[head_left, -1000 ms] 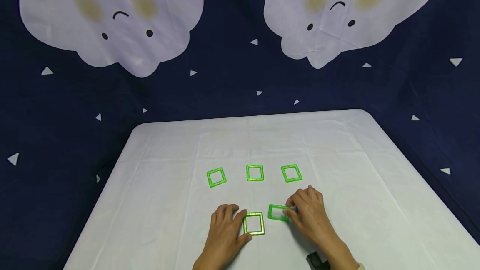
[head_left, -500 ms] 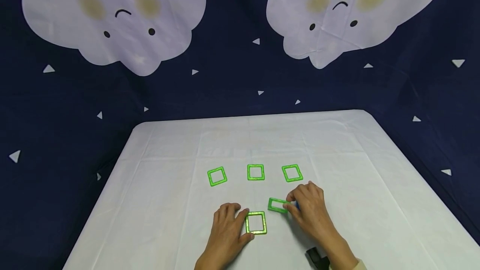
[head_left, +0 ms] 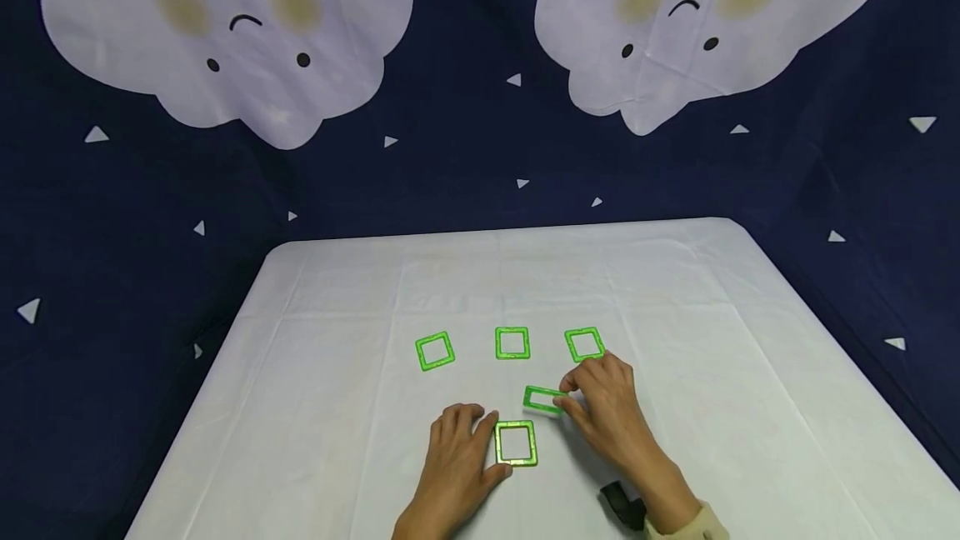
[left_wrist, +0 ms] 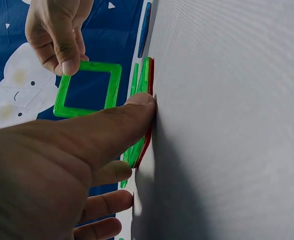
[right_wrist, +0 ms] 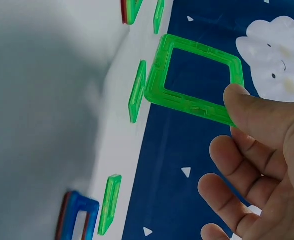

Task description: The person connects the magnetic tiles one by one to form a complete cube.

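Note:
My left hand [head_left: 453, 461] rests on the table, its forefinger and thumb holding a square magnetic tile stack [head_left: 516, 464] at its left corners. In the left wrist view the stack [left_wrist: 145, 75] shows green layers over red, with the thumb against its edge. Between thumb and forefinger, my right hand [head_left: 611, 411] pinches one green magnetic tile [head_left: 529, 398] by its right side, tilted above the table behind the stack. The right wrist view shows this raised tile [right_wrist: 159, 75] as a see-through square frame; the other fingers are loosely bent.
Three green square tiles, a left one [head_left: 421, 357], a middle one [head_left: 512, 356] and a right one [head_left: 570, 347], lie in a row farther back. A blue tile with red beneath [right_wrist: 76, 202] appears in the right wrist view. A black device [head_left: 622, 507] is by the right wrist.
My right hand has carried the pinched green tile upward and back, then slightly left. The left hand stays on the stack. The blue piece glimpsed behind the right hand is now hidden in the head view.

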The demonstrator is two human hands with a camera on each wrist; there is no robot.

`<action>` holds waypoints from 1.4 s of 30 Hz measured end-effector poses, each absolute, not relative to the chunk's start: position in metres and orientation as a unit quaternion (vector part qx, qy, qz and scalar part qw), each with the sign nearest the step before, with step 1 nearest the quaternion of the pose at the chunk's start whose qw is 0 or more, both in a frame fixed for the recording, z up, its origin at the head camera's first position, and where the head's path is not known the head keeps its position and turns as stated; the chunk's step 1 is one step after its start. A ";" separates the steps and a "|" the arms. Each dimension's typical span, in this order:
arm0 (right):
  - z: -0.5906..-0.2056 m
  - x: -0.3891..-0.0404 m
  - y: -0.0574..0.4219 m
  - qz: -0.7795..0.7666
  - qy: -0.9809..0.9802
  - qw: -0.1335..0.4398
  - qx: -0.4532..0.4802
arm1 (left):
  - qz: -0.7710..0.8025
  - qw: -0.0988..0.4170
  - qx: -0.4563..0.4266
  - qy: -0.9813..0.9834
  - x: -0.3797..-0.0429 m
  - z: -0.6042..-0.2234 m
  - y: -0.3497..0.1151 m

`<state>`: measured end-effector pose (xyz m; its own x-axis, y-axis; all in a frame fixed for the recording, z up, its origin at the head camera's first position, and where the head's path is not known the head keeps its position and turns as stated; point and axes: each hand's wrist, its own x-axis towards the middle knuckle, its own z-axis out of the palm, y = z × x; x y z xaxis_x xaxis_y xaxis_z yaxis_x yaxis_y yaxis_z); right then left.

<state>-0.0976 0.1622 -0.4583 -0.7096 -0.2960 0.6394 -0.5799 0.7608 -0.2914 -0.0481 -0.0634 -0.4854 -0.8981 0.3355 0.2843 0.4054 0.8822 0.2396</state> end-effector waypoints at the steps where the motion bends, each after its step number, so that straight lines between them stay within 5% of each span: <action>1: -0.458 -0.098 0.161 0.243 -0.891 0.292 0.247 | -0.148 0.122 -0.192 -0.963 -0.048 -0.485 -0.064; 42: -0.467 -0.109 0.135 0.219 -0.892 0.275 0.285 | -0.156 0.127 -0.186 -0.962 -0.047 -0.488 -0.064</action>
